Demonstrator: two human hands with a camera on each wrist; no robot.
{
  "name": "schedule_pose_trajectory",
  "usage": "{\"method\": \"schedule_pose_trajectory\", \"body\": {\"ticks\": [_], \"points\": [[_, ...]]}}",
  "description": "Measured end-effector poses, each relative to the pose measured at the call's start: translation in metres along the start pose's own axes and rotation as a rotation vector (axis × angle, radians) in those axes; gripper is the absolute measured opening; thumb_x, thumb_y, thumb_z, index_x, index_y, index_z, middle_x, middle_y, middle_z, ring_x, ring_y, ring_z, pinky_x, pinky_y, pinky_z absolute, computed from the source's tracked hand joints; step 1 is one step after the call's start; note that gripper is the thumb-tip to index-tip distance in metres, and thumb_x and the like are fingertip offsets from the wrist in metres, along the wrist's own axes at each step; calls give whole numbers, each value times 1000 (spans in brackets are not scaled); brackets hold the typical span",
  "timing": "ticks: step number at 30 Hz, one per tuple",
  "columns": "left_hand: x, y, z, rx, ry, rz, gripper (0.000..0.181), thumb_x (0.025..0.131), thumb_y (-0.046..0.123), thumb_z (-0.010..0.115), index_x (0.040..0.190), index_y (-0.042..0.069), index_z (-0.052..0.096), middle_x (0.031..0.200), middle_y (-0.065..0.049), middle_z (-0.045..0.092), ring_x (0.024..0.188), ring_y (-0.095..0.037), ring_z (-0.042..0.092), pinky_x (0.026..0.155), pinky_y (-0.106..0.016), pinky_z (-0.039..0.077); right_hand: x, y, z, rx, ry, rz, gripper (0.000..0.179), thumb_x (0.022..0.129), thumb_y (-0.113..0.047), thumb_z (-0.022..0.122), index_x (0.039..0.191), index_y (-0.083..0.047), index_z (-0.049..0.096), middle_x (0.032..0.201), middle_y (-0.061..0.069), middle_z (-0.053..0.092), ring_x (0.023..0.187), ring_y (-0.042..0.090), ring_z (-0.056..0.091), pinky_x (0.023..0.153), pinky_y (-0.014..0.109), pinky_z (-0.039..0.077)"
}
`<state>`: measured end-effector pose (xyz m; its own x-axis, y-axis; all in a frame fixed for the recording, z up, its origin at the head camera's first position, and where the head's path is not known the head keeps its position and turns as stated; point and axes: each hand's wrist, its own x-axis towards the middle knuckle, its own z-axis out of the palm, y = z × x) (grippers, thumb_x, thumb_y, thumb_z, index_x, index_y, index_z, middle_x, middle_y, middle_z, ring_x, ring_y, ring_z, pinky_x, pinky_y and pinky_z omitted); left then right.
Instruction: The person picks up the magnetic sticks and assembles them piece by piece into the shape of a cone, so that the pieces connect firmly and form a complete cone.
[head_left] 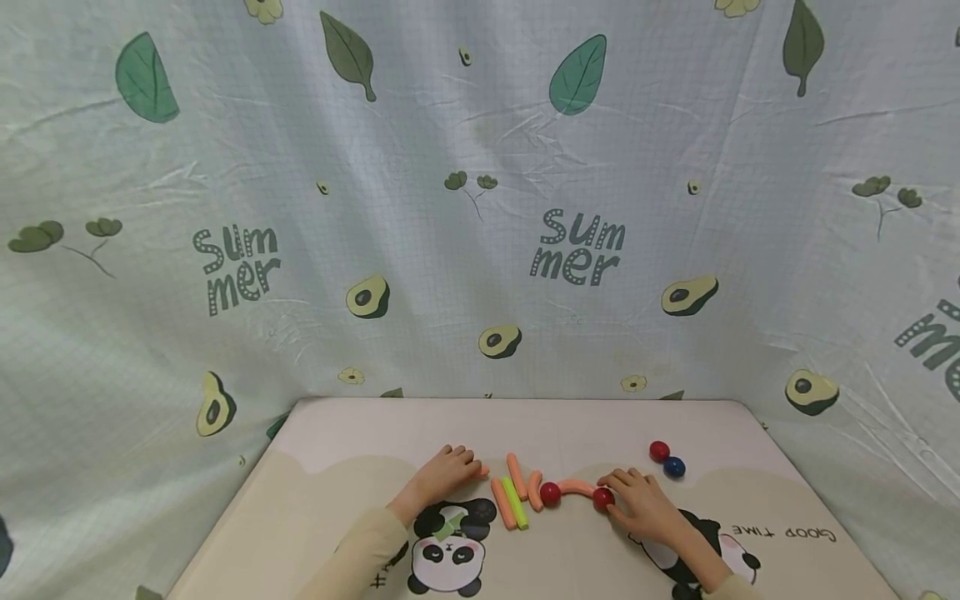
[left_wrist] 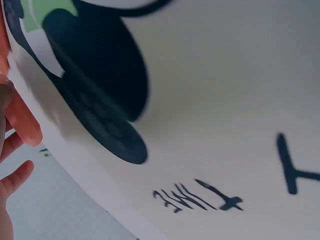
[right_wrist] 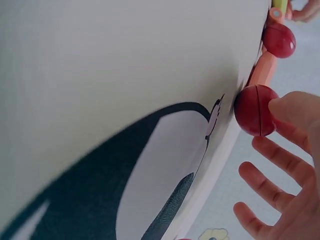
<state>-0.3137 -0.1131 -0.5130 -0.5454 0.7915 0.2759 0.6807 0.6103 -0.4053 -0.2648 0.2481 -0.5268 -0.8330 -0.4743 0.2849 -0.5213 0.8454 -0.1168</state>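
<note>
My left hand (head_left: 447,475) pinches an orange stick (left_wrist: 22,117) between thumb and fingers; in the head view mostly its end shows past the fingertips. With thumb and forefinger, my right hand (head_left: 639,502) pinches a red ball (right_wrist: 256,111) on the table. A curved orange stick (head_left: 576,487) joins this ball to a second red ball (head_left: 551,494). Touching or close to that one's left is a short curved orange piece (head_left: 535,491). Farther left lie a straight orange stick (head_left: 503,503), a yellow-green stick (head_left: 515,502) beside it and another orange stick (head_left: 517,476).
Beyond my right hand, a red ball (head_left: 659,451) and a dark blue ball (head_left: 674,467) sit together. Panda drawings (head_left: 447,562) and lettering mark the pale table mat (head_left: 585,567). A curtain (head_left: 420,233) printed with leaves and avocados hangs around the table's back and sides.
</note>
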Motion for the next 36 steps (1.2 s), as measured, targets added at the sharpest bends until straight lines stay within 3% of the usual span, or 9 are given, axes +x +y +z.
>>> {"method": "schedule_pose_trajectory", "body": {"ticks": [7, 20, 27, 36], "points": [[14, 12, -8, 26, 110, 65, 8, 85, 28, 55, 89, 21, 56, 82, 8, 56, 76, -7, 51, 67, -22, 41, -1, -2, -3, -39, 28, -54, 22, 77, -25, 66, 98, -21, 59, 94, -9, 57, 81, 10, 45, 67, 33, 35], [35, 45, -28, 16, 138, 181, 13, 85, 22, 56, 98, 23, 53, 90, 9, 54, 84, -7, 50, 71, -23, 42, 2, -5, -10, -20, 4, -52, 21, 78, -21, 66, 97, -20, 59, 94, -7, 59, 81, 12, 46, 66, 35, 35], [40, 57, -32, 46, 137, 231, 29, 86, 23, 55, 114, 22, 52, 93, 9, 54, 87, -7, 48, 73, -22, 39, 0, -4, -8, -35, 23, -54, 22, 76, -21, 68, 97, -21, 60, 94, -8, 60, 81, 12, 46, 66, 33, 35], [43, 70, -37, 32, 178, 282, 22, 86, 27, 54, 107, 29, 55, 101, 12, 57, 94, -7, 50, 78, -23, 37, 1, -6, -10, -30, 12, -47, 21, 77, -22, 66, 97, -19, 60, 97, -4, 61, 83, 15, 49, 66, 37, 37]]}}
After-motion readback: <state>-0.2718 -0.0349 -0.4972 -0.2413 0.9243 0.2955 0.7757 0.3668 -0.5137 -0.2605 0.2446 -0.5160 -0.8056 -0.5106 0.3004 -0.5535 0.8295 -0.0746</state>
